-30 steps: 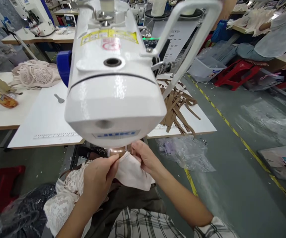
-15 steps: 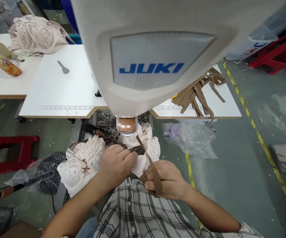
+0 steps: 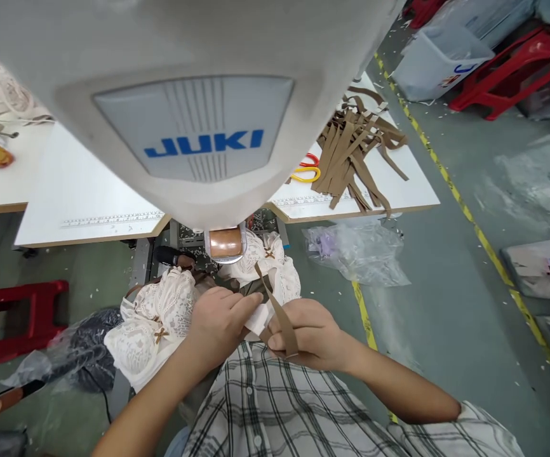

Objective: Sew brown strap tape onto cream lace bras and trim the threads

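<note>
My left hand (image 3: 220, 320) is closed, its thumb pressed along the edge of a small white piece of fabric (image 3: 258, 319). Close beside it, my right hand (image 3: 310, 334) pinches a brown fabric strip (image 3: 281, 317), which loops up in front of the fingers. Part of the strip is hidden behind that hand. White lace bras (image 3: 136, 346) with small brown bows lie to the left of my left hand and beyond both hands, below the sewing machine head (image 3: 227, 209). How the white piece joins the strip is hard to make out.
The JUKI machine overhangs the white table (image 3: 84, 184). Brown strips (image 3: 351, 152) lie piled on its right side, beside scissors with red and yellow handles (image 3: 307, 172). A red stool (image 3: 18, 304) stands at left, and a plastic bag (image 3: 358, 254) lies on the floor at right.
My view has turned to the right, so the machine head sits further left and the scissors' handles show. Both hands keep their hold, with little movement between them.
</note>
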### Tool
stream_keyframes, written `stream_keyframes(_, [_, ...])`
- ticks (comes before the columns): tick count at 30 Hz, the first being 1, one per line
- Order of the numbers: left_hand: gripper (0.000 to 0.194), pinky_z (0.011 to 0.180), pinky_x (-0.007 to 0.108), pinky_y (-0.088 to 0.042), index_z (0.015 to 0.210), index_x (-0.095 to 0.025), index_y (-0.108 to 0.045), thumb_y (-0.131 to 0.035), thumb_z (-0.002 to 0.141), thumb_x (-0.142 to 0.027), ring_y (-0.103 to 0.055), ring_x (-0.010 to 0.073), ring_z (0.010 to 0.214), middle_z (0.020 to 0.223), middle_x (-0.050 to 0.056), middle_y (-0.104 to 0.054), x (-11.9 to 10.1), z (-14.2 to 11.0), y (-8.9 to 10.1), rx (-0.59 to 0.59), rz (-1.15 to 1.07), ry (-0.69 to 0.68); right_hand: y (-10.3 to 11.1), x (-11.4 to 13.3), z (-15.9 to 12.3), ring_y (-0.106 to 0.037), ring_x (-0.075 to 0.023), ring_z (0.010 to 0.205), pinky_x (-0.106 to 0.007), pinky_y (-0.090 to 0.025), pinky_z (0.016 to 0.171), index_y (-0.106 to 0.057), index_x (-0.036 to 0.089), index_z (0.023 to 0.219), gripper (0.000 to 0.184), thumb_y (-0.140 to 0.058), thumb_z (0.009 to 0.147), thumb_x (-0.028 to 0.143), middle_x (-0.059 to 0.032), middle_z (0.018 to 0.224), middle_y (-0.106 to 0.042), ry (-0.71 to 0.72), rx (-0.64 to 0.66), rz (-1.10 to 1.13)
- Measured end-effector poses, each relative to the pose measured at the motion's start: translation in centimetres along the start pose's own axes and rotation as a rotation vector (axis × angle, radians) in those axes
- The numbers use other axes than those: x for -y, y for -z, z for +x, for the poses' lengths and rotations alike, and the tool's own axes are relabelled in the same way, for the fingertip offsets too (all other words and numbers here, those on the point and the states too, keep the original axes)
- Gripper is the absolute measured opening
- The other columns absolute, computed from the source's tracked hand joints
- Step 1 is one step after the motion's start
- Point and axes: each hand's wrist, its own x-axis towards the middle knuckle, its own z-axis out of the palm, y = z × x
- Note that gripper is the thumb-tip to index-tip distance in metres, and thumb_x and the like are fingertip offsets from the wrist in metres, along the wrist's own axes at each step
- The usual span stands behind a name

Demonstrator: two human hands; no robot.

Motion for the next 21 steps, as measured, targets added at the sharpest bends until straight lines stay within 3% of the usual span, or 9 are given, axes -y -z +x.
stream_keyframes(5, [0.027,0.058,0.032,-0.036,0.107,-0.015,-0.065,-0.043,0.097,-0.027,-0.059,0.0175,0.059,0.065,0.002,-0.067,0.2,-0.1,-0.5,0.014,-0.052,-0.022,0.3,0.2,-0.4,-0.071,-0.0144,0.077,-0.023,-0.057,0.072,-0.064,0.021,0.105,0.021,-0.066,0.085,0.014,-0.0042,0.084,-0.073,-0.03,-0.005,0.032])
stream_keyframes(8, [0.03,0.058,0.031,-0.035,0.105,-0.015,-0.068,-0.046,0.097,-0.033,-0.058,0.0178,0.06,0.066,0.004,-0.066,-0.1,-0.2,-0.5,0.033,-0.182,0.045,1.1,-1.6,-1.9,-0.071,-0.0147,0.082,-0.024,-0.055,0.075,-0.065,0.024,0.104,0.022,-0.067,0.084,0.015,-0.0029,0.087,-0.073,-0.087,0.058,-0.012])
stream_keyframes(10, [0.036,0.055,0.028,-0.032,0.087,-0.016,-0.07,-0.045,0.097,-0.041,-0.052,0.0151,0.054,0.059,0.002,-0.06,-0.8,-0.2,-0.5,0.105,-0.439,0.256,2.0,-4.5,-3.6,-0.069,-0.0168,0.09,-0.029,-0.053,0.083,-0.065,0.025,0.102,0.016,-0.06,0.088,0.019,-0.0036,0.092,-0.072,-0.327,0.091,-0.13])
stream_keyframes(12, [0.046,0.05,0.025,-0.028,0.072,-0.016,-0.066,-0.044,0.096,-0.05,-0.043,0.0115,0.049,0.054,0.0,-0.052,-1.7,-0.3,-0.5,0.234,-0.848,0.592,3.0,-8.4,-5.6,-0.064,-0.0204,0.103,-0.036,-0.049,0.094,-0.063,0.023,0.109,0.022,-0.049,0.092,0.021,-0.008,0.106,-0.069,-0.705,0.121,-0.272])
stream_keyframes(15, [0.049,0.049,0.022,-0.029,0.074,-0.014,-0.065,-0.056,0.088,-0.06,-0.043,0.0092,0.05,0.06,0.0,-0.055,-2.9,-0.4,-0.9,0.311,-1.411,0.979,3.8,-14.0,-8.7,-0.057,-0.0279,0.117,-0.044,-0.046,0.099,-0.055,0.014,0.126,0.04,-0.049,0.087,0.02,-0.0169,0.125,-0.061,-0.884,0.243,-0.295])
stream_keyframes(18, [0.044,0.052,0.021,-0.032,0.08,-0.013,-0.069,-0.071,0.078,-0.057,-0.047,0.0092,0.054,0.066,0.002,-0.061,-3.3,-0.6,-1.3,0.217,-1.613,1.092,4.3,-17.1,-11.6,-0.061,-0.0246,0.108,-0.037,-0.05,0.092,-0.057,0.015,0.124,0.038,-0.042,0.089,0.019,-0.0136,0.12,-0.065,-0.95,0.398,-0.254])
stream_keyframes(21, [0.042,0.052,0.021,-0.033,0.082,-0.012,-0.072,-0.077,0.073,-0.052,-0.05,0.0092,0.055,0.069,0.004,-0.064,-3.3,-0.5,-1.4,0.171,-1.662,1.126,5.1,-17.8,-14.1,-0.062,-0.024,0.103,-0.034,-0.05,0.088,-0.061,0.014,0.118,0.038,-0.043,0.085,0.015,-0.0128,0.114,-0.067,-0.983,0.536,-0.266])
